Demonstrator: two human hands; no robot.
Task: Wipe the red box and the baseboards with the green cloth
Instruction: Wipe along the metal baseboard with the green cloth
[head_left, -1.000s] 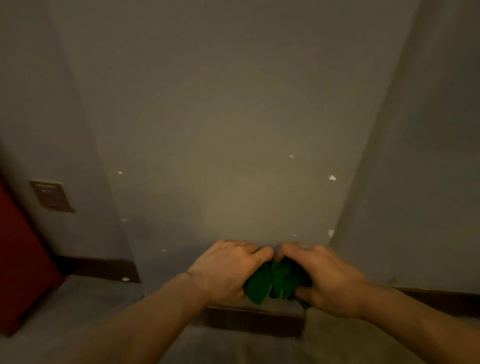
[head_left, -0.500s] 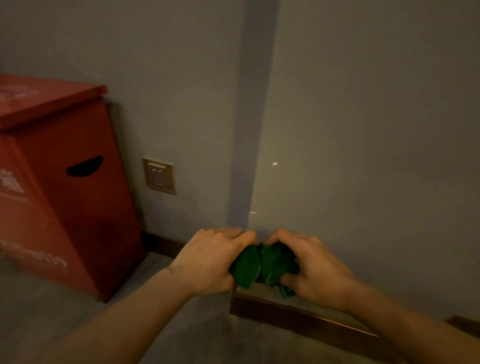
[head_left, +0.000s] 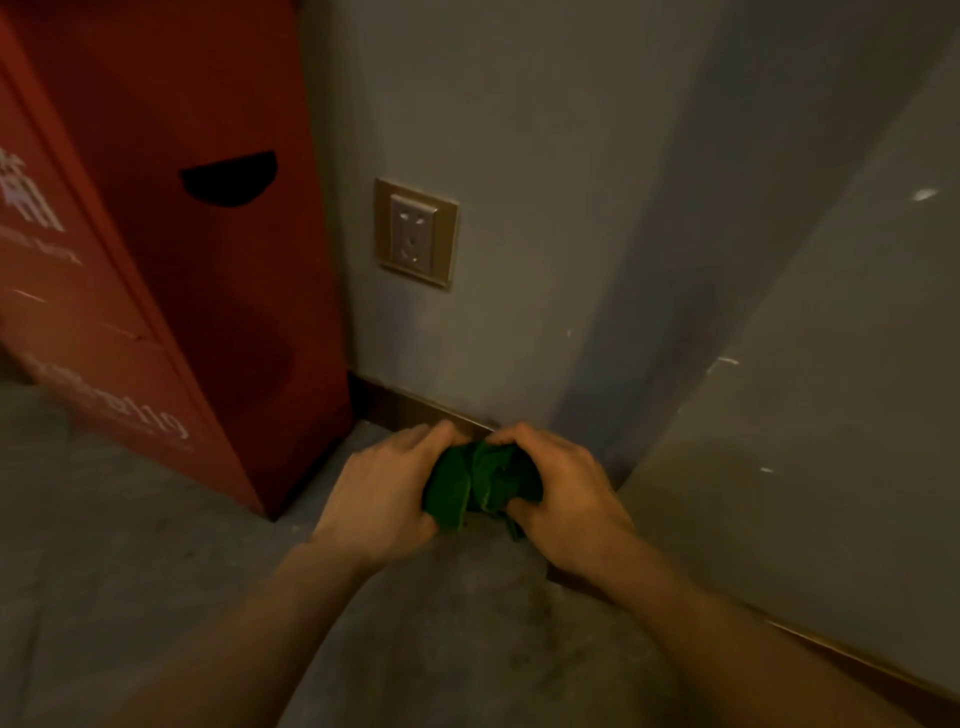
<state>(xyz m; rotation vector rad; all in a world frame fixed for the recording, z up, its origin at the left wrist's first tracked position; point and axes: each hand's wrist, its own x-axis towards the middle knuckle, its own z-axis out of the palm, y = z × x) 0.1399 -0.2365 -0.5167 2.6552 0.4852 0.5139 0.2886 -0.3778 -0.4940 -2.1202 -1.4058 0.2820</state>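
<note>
green cloth (head_left: 480, 480), soft and crumpled, in tight grip of left hand (head_left: 382, 491) and right hand (head_left: 563, 493)

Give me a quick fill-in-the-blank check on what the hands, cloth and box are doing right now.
1. Both hands, left hand and right hand, bunch up the ____ cloth.
2. The red box stands to the ____ of the wall socket.
3. The dark baseboard runs along the foot of the ____.

Missing words: green; left; wall

I see box (head_left: 171, 249) far left on floor (head_left: 130, 571), socket (head_left: 415, 232) right of it, baseboard (head_left: 410, 402) below, cloth (head_left: 480, 480) between my hands near centre
</note>
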